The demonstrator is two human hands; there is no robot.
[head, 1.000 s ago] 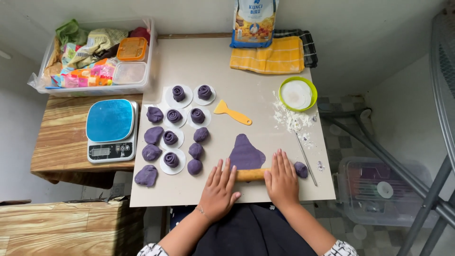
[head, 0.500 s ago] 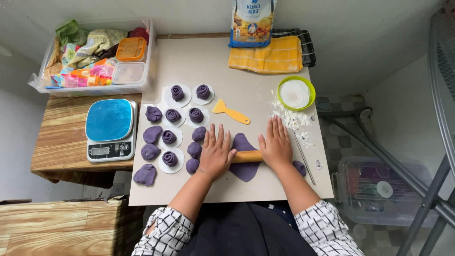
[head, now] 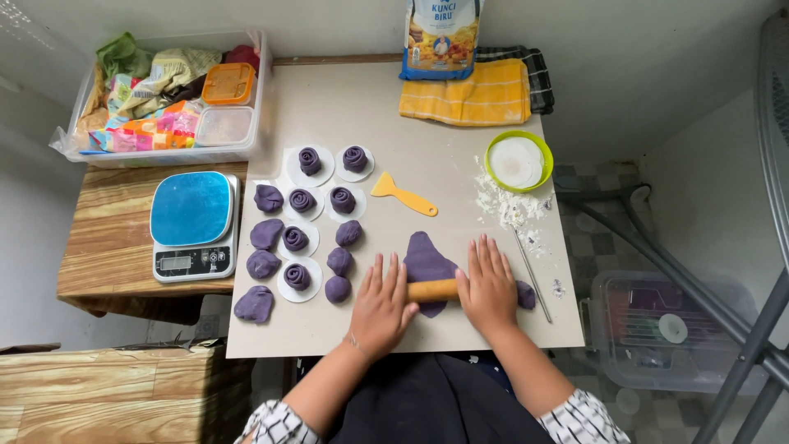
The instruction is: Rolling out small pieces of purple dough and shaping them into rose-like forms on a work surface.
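Note:
Both my hands press flat on a wooden rolling pin (head: 433, 290) that lies across a flattened purple dough sheet (head: 423, 257) on the beige board (head: 370, 107). My left hand (head: 382, 302) covers the pin's left end and my right hand (head: 487, 284) its right end, fingers stretched forward. A small purple dough piece (head: 527, 294) lies just right of my right hand. Left of the sheet stand purple dough balls (head: 339, 261) and rose-shaped purple pieces on white paper rounds (head: 310, 160).
A yellow scraper (head: 403, 196), a green bowl of flour (head: 518, 161), spilled flour and a thin metal stick (head: 532, 275) lie to the right. A blue kitchen scale (head: 193, 214), a plastic tub (head: 164, 90), a flour bag (head: 441, 37) and a yellow towel (head: 472, 94) ring the board.
My hands rolled the pin away from me over the purple sheet, then drew it part of the way back. The sheet looks longer than a second ago.

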